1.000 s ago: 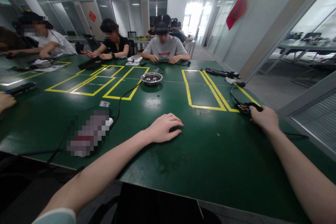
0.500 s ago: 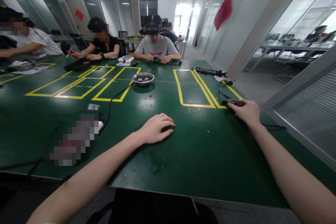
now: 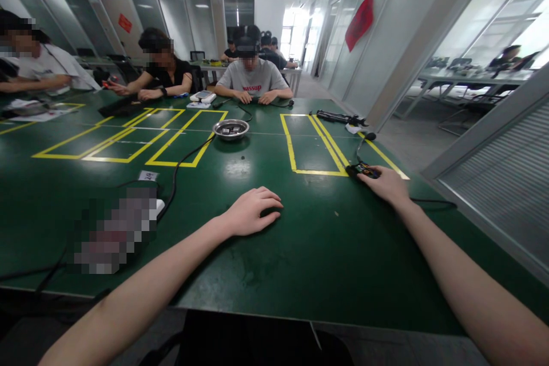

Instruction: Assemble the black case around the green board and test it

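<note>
My left hand (image 3: 251,211) lies on the green table (image 3: 291,263), palm down, fingers a little apart, holding nothing. Off to the right, my right hand (image 3: 388,184) grips a small dark device with coloured parts (image 3: 366,170), beside the lower corner of a yellow tape outline (image 3: 319,173). Its exact kind is too small to make out, and my fingers cover part of it. A black cable (image 3: 433,202) runs along the table to the right of that hand. Just beyond the device stands a thin stalk with a round black head (image 3: 369,136).
A metal bowl (image 3: 230,130) with small metal parts sits mid-table. A folded black tripod-like object (image 3: 338,118) lies at the far right. A blurred-out item (image 3: 118,229) and cables lie at left. Several people, one in a grey shirt (image 3: 253,81), sit across the table.
My right hand has moved left with the dark device, bringing it up against the yellow tape corner. My left hand stays in place. The view has shifted slightly.
</note>
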Tool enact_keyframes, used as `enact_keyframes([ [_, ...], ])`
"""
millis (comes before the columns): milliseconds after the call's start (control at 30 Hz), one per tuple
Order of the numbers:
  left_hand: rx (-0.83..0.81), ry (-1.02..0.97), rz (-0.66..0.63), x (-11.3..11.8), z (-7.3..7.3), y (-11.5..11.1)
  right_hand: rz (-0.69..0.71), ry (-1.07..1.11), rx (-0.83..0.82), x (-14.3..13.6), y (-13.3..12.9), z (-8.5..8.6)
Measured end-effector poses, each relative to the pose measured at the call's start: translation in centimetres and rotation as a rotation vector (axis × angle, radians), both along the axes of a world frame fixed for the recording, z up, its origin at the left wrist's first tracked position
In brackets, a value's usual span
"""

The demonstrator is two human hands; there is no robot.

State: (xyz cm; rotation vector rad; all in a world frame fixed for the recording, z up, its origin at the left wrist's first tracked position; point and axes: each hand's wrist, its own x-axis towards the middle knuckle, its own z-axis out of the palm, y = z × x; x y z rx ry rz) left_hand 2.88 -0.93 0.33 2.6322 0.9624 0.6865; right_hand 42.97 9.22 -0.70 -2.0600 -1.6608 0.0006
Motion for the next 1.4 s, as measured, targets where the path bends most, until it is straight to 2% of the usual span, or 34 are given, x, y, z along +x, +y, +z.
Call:
enact_keyframes([
  [67,-0.005,-0.001,0.002,0.0,0.0,0.0,0.082,0.009,-0.061,-2.2,-0.6,0.4],
  [133,-0.009,-0.011,0.003,0.1,0.2,0.0,0.273,0.049,-0.072,-4.9,-1.7,0.7],
  [233,0.005,-0.054,0.001,0.2,0.7,-0.3,0.74,0.127,-0.044,-9.3,-4.4,0.8],
  [333,0.042,-0.105,-0.027,0.4,1.1,-0.7,1.183,0.19,-0.088,-13.2,-7.8,0.8],
  [367,0.048,-0.103,-0.052,0.5,1.1,-0.9,1.279,0.203,-0.107,-14.2,-8.8,0.8],
  [433,0.044,-0.073,-0.107,0.6,1.0,-1.1,1.374,0.213,-0.125,-15.5,-10.3,0.9],
  [567,0.061,0.0,-0.137,0.9,0.7,-1.2,1.37,0.194,-0.111,-15.9,-10.9,1.0],
  [767,0.124,0.152,-0.032,0.6,0.9,-1.0,1.252,0.178,-0.048,-15.1,-9.9,1.1],
  [900,0.108,0.152,0.044,0.2,0.9,-0.8,1.206,0.205,-0.014,-14.8,-9.5,1.1],
  [1033,0.086,0.155,0.069,0.1,0.9,-0.7,1.217,0.246,0.006,-14.5,-9.1,0.9],
  [1167,0.056,0.171,0.077,0.0,1.0,-0.7,1.24,0.299,0.038,-14.3,-8.6,0.5],
  [1400,0.029,0.127,0.04,-0.2,0.5,-0.2,1.198,0.314,0.048,-14.3,-8.6,-0.1],
])
